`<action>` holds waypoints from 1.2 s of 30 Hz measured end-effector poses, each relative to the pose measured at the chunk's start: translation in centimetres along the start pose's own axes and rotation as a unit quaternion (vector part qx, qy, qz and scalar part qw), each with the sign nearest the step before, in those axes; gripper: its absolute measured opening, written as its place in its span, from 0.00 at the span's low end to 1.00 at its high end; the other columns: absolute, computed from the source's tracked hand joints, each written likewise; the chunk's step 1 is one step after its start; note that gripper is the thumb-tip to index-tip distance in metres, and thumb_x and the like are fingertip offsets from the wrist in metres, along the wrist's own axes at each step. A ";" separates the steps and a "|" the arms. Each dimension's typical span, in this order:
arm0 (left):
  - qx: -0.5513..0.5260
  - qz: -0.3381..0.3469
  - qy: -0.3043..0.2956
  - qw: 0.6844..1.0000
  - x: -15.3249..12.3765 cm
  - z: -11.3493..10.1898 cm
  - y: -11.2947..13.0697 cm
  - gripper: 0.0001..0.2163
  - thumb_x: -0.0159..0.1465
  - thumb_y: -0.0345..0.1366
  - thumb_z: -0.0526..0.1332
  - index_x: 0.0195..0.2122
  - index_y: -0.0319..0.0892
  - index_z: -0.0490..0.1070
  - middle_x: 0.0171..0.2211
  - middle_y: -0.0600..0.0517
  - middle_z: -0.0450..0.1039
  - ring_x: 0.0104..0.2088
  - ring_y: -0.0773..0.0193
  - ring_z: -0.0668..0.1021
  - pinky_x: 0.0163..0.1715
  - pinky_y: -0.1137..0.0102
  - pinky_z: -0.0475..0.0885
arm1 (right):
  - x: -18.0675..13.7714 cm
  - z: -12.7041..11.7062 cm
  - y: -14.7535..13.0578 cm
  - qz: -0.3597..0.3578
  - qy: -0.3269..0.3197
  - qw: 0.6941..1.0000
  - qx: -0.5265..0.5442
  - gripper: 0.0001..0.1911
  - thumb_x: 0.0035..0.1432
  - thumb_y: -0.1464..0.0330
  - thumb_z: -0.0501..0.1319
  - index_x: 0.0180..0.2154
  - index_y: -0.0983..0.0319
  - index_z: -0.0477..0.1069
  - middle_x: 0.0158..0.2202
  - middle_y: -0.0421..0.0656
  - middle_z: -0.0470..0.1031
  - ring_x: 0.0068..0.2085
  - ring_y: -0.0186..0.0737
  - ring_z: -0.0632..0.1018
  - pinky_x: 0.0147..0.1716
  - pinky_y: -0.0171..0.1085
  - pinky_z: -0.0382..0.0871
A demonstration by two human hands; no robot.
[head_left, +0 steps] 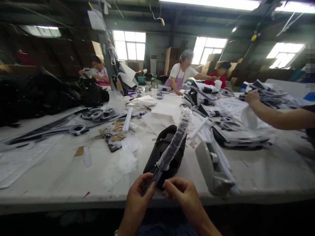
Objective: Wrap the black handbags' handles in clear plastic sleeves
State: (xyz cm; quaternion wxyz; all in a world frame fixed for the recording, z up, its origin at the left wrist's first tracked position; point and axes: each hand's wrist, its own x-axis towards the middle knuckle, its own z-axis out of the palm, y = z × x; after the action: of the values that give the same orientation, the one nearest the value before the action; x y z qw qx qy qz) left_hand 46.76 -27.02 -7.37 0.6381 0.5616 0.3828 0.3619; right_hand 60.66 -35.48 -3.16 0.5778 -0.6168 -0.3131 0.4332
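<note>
left hand (141,190) grasps the wrapped strap (172,147) by its near end, right hand (182,193) curls beside it, hold indeterminable, the strap lying across the black bag (153,154) on the table (61,180); steady, crease-free pressure is advisable.

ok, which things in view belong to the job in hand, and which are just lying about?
In hand:
- wrapped strap, held by the left hand
- black bag, under the strap

Probably just lying about:
- tape dispenser
- tags
- paper sheets
- purple scrap
</note>
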 end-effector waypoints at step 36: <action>-0.154 -0.240 -0.085 0.955 -0.2 -1.0 1.6 0.20 0.51 0.50 0.71 0.31 0.39 0.68 0.16 0.63 0.55 0.15 0.79 0.47 0.14 0.79 0.40 | 2.4 3.2 3.9 -0.053 0.056 0.990 -0.122 0.17 0.57 0.56 0.61 0.32 0.61 0.81 0.20 0.43 0.77 0.23 0.41 0.77 0.25 0.33 0.69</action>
State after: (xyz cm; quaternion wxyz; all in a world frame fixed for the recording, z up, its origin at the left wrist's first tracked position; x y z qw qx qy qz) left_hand 45.70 -26.57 -5.87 0.8149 0.3769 0.3905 0.2035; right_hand 58.42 -32.48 -7.29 0.5372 -0.6885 -0.3631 0.3249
